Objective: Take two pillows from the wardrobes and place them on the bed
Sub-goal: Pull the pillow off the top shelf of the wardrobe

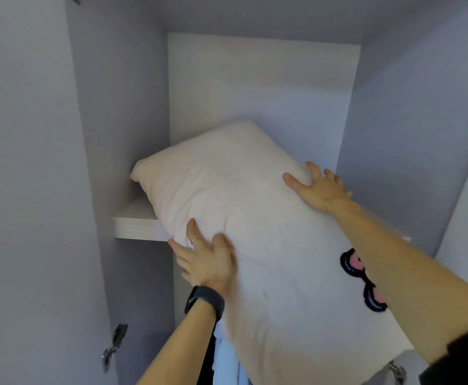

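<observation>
A metal hinge (115, 346) sits low and left of the left hand (207, 262); light-blue cloth (227, 362) hangs below that hand, dark cloth (206, 365) beside it

pillow (241, 201) on wardrobe shelf (135, 226), near end overhanging, left hand (207, 262) at its left edge, right hand (318, 187) at its right
</observation>
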A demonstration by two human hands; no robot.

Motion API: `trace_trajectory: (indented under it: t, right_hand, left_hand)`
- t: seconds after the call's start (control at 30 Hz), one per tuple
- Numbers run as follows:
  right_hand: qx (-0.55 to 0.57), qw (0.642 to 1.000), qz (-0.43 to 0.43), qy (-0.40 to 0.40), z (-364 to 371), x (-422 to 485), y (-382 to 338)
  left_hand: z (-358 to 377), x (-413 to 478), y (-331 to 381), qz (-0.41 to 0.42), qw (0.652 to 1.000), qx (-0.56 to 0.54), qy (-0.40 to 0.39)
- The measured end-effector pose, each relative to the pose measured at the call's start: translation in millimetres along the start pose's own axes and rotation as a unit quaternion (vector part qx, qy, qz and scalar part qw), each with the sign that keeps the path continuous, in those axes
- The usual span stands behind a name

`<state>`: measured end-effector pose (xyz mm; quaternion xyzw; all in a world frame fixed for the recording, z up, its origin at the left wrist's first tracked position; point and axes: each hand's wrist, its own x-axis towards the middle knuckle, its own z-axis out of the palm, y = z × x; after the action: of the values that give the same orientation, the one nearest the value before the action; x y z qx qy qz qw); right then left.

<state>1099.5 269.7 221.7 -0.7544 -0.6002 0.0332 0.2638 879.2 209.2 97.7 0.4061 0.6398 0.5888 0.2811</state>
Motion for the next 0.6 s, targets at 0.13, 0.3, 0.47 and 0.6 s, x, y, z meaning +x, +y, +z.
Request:
trace_trajectory:
  t: [0.13,0.3,0.47,0.6]
  right_hand:
    - [0.045,0.999,0.002,-0.009,37,5,20]
    - [0.061,0.997,-0.008,0.048,56,14,40]
    - [0.104,0.994,-0.028,-0.007,52,16,48]
    - [0.113,0.992,-0.040,0.026,45,9,60]
  left_hand:
    - [17,9,3,-0.029,0.997,-0.059,0.047]
    - [33,15,-7,-0.044,0.993,-0.079,0.073]
    - [37,19,-15,-0.072,0.987,-0.109,0.098]
    - [35,23,-19,-0.043,0.988,-0.123,0.077]
